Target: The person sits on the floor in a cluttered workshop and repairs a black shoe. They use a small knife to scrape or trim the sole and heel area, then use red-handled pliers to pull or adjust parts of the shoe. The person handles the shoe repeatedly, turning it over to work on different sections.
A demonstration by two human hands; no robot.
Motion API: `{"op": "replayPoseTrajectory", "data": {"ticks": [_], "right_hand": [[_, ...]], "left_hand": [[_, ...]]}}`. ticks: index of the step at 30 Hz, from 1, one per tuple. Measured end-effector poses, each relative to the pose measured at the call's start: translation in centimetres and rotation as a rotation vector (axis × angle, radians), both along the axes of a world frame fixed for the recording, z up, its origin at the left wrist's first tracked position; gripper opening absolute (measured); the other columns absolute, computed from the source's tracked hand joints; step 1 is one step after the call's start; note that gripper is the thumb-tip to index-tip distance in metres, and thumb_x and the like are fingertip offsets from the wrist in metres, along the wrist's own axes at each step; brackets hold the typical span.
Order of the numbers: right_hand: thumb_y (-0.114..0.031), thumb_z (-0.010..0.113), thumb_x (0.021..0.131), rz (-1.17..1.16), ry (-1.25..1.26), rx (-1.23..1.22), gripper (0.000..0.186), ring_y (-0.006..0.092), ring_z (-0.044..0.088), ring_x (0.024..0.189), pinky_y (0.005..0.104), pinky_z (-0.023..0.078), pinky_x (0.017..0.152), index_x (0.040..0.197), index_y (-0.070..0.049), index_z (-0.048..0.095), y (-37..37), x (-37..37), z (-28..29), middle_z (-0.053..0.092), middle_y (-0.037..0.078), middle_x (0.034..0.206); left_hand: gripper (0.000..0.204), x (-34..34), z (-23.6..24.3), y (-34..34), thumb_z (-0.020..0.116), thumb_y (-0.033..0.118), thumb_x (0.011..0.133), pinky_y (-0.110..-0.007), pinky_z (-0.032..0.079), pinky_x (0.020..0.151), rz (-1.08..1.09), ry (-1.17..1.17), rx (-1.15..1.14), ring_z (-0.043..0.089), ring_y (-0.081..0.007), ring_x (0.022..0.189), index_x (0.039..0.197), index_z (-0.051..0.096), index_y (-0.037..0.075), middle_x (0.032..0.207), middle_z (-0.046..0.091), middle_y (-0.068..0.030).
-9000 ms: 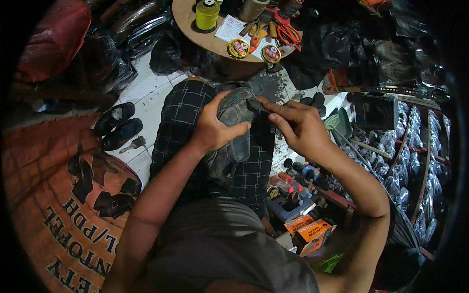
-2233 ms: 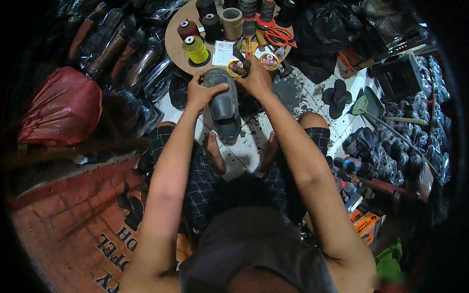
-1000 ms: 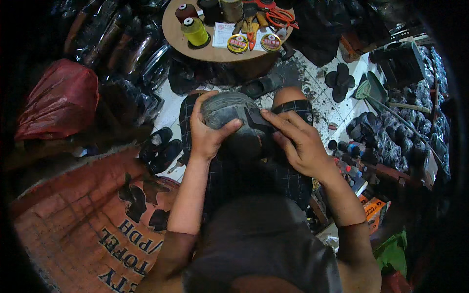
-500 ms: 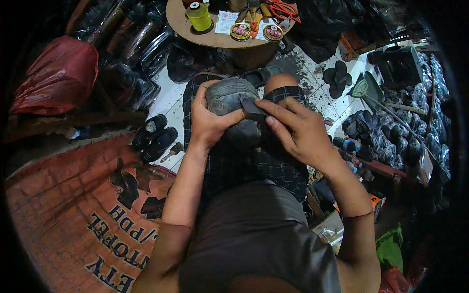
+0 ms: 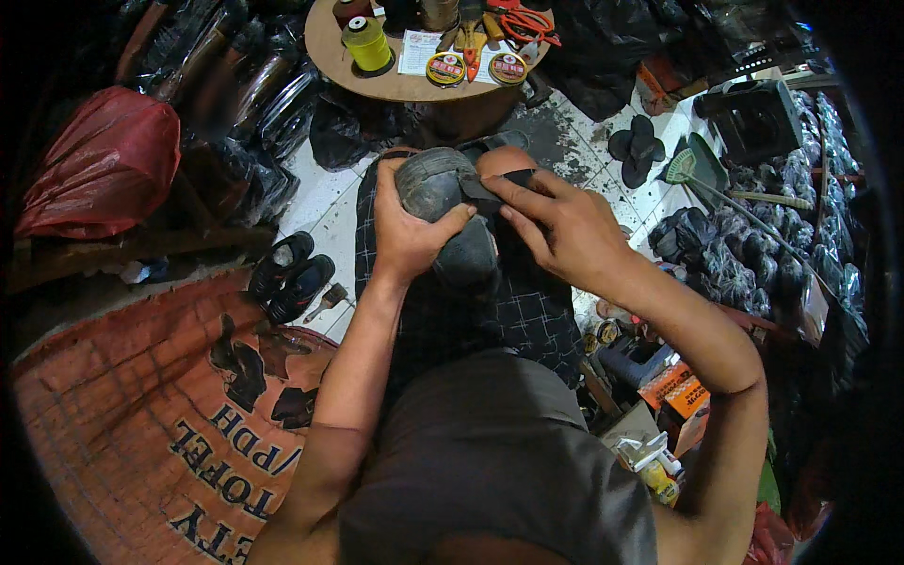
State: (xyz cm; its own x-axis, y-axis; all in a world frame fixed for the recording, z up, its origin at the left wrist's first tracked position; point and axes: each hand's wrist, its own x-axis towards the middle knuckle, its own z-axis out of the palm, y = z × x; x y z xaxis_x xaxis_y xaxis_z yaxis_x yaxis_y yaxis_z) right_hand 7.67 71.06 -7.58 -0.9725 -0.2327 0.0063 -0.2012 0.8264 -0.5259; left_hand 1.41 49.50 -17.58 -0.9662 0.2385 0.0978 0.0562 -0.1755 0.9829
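Observation:
A worn, dusty black shoe (image 5: 429,185) rests over my lap, its rounded end toward the far side. My left hand (image 5: 407,234) wraps its left side, thumb pressed across the top and fingers mostly hidden underneath. At the shoe's right edge, my right hand (image 5: 574,231) pinches a thin, dark flat piece (image 5: 481,195) between thumb and fingers. That piece lies against the shoe; whether it is a loose scrap or a flap of the shoe I cannot tell. Checked dark cloth (image 5: 537,325) covers my thighs below.
Ahead stands a round table (image 5: 405,87) with a yellow thread spool (image 5: 367,45), flat round tins (image 5: 445,69) and tools. Black shoes (image 5: 294,276) and a brush (image 5: 327,301) lie at left on the tiles. A dustpan (image 5: 702,169) and bagged goods (image 5: 739,250) crowd the right.
My right elbow has swung outward, and the right hand has shifted slightly along the shoe's edge. The shoe has turned a little in my left hand. The whole view has shifted slightly.

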Motion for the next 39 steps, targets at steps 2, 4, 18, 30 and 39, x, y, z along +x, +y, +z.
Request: {"op": "replayPoseTrajectory", "data": {"ticks": [2,4,18,30,39], "right_hand": [[-0.025,0.067,0.105,0.004,-0.022,-0.066,0.035,0.0434,0.074,0.092,0.0512,0.061,0.080,0.139,-0.019,0.073,-0.1,-1.0,0.0,0.073,0.019,0.114],[-0.025,0.067,0.104,0.015,-0.011,-0.229,0.036,0.0431,0.074,0.091,0.0507,0.062,0.079,0.139,-0.019,0.073,-0.5,-2.0,0.0,0.073,0.018,0.115],[-0.020,0.071,0.101,0.026,-0.186,-0.242,0.038,0.0358,0.074,0.097,0.0496,0.062,0.074,0.139,-0.015,0.073,-0.6,-2.9,0.7,0.071,0.015,0.110],[-0.026,0.066,0.106,0.180,-0.119,-0.244,0.036,0.0407,0.072,0.091,0.0497,0.057,0.080,0.140,-0.015,0.072,-4.0,-4.0,2.3,0.071,0.018,0.098],[-0.029,0.065,0.107,-0.042,-0.040,-0.165,0.038,0.0394,0.072,0.085,0.0497,0.058,0.073,0.144,-0.023,0.069,-2.2,-1.2,2.7,0.067,0.015,0.097]], "left_hand": [[0.072,0.1,-0.1,0.0,0.095,0.005,0.074,-0.038,0.057,0.099,0.021,-0.012,0.006,0.071,-0.0207,0.106,0.128,0.048,0.002,0.118,0.070,-0.0134],[0.072,0.1,-0.2,-0.1,0.094,0.005,0.074,-0.038,0.057,0.099,0.034,0.000,-0.017,0.071,-0.0207,0.106,0.129,0.048,0.002,0.118,0.070,-0.0137],[0.071,0.0,0.2,-1.3,0.094,0.003,0.073,-0.037,0.057,0.099,0.050,0.016,-0.056,0.070,-0.0196,0.109,0.127,0.048,0.002,0.119,0.069,-0.0136],[0.068,0.5,2.1,-6.5,0.095,0.005,0.072,-0.036,0.057,0.097,0.107,0.020,-0.107,0.071,-0.0185,0.104,0.123,0.051,0.003,0.113,0.070,-0.0108],[0.075,-1.9,2.5,-3.6,0.100,0.013,0.067,-0.037,0.054,0.104,-0.053,-0.087,-0.081,0.068,-0.0184,0.114,0.126,0.055,0.006,0.119,0.070,-0.0092]]}}
